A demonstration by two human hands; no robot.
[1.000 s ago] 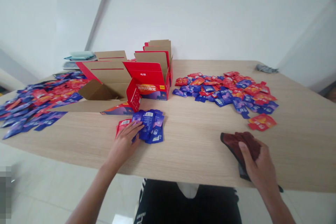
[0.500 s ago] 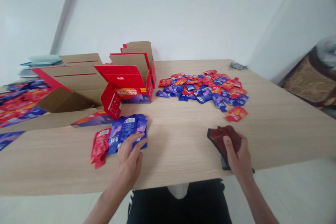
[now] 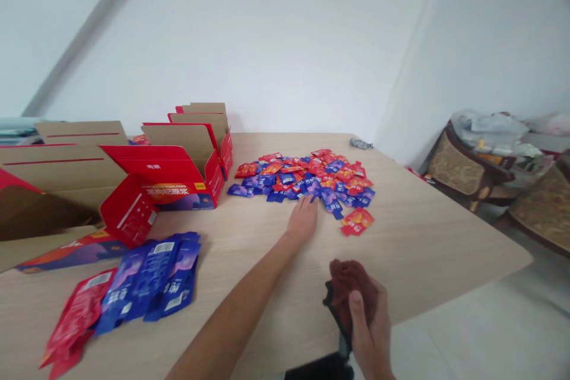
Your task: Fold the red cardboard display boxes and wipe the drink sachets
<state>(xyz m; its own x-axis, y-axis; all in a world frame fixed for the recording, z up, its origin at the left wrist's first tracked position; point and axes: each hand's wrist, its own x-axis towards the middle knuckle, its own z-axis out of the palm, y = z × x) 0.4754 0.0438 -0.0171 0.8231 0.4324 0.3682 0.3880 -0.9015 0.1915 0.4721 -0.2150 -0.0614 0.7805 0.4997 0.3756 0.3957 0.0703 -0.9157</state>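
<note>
My left hand (image 3: 304, 217) reaches forward to the near edge of a loose pile of red and blue sachets (image 3: 289, 169). Its fingertips touch blue sachets there, fingers stretched out, with nothing visibly gripped. Close to the table's front edge, my right hand (image 3: 371, 326) is closed around a bunched brown cloth (image 3: 354, 288) with black edging. A single orange-red sachet (image 3: 357, 221) lies apart, between the pile and the cloth. To the left, several blue sachets (image 3: 155, 273) overlap in a group, with red sachets (image 3: 80, 317) beside them.
Open red cartons (image 3: 178, 175) with raised cardboard flaps stand on the left of the wooden table (image 3: 427, 231). A small grey crumpled item (image 3: 360, 143) lies near the back right corner. Past the table's right edge, a patterned chair (image 3: 458, 166) holds plastic bags (image 3: 494, 130).
My left hand has left the blue sachet group and moved forward right to the pile. My right hand still holds the brown cloth. The view has turned right.
</note>
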